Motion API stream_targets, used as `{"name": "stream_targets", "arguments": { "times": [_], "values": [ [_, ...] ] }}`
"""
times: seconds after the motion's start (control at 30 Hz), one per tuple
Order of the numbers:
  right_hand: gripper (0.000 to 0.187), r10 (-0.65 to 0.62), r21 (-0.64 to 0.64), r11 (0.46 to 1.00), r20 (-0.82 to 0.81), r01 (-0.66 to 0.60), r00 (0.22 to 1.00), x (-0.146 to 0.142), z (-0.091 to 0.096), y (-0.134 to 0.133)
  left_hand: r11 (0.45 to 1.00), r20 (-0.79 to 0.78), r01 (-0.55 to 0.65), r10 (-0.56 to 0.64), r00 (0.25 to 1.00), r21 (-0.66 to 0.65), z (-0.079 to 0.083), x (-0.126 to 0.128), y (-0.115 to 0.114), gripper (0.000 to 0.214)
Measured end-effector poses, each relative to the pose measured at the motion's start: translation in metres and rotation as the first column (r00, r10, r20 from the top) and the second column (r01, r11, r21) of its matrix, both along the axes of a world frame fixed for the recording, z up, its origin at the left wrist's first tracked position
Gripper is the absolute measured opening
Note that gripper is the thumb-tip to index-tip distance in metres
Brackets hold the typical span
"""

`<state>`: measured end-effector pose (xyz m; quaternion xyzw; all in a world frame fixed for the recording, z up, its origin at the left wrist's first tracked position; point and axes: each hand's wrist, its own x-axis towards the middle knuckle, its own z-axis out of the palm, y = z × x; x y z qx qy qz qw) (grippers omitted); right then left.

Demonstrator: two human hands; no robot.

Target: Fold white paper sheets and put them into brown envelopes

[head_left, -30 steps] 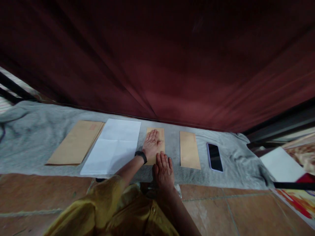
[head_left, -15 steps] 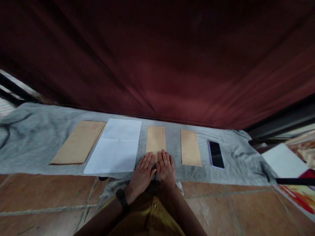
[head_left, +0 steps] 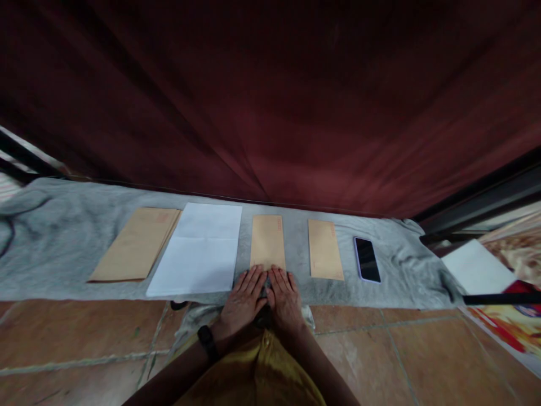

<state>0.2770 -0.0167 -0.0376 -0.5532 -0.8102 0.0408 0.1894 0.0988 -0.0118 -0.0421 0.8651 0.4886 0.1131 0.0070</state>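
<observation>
A brown paper envelope (head_left: 268, 239) lies flat in the middle of the grey cloth, its near end under my fingertips. My left hand (head_left: 245, 294) rests palm down on its near left corner, fingers stretched out and holding nothing. Beside it my right hand (head_left: 284, 296) lies flat on the near right corner, fingers also straight. Left of the hands are white paper sheets (head_left: 198, 254) with a crease across them, and a stack of brown envelopes (head_left: 135, 245) partly beneath or against them. A single brown envelope (head_left: 325, 249) lies to the right.
A phone (head_left: 367, 259) with a purple edge lies right of the single envelope. Grey cloth (head_left: 67, 237) covers the long narrow surface. Behind it hangs a dark red curtain (head_left: 270, 113). A white sheet (head_left: 477, 268) and a colourful printed item (head_left: 511, 327) are at far right.
Both hands have slid slightly toward me along the envelope, baring a little more of it. The view has shifted slightly; the papers and phone otherwise lie as before.
</observation>
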Motion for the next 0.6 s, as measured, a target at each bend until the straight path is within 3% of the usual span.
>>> {"name": "stream_targets", "arguments": {
  "times": [0.43, 0.6],
  "values": [
    [0.05, -0.139, -0.066, 0.988, 0.042, 0.142, 0.989, 0.015, 0.001, -0.013, 1.0, 0.046, -0.018, 0.017, 0.999, 0.023, -0.007, -0.009, -0.008, 0.072],
    [0.049, -0.142, -0.086, 0.986, 0.011, 0.143, 0.99, 0.021, 0.004, -0.014, 1.0, 0.042, -0.004, 0.003, 0.999, 0.018, -0.01, -0.012, -0.01, 0.072]
  ]
}}
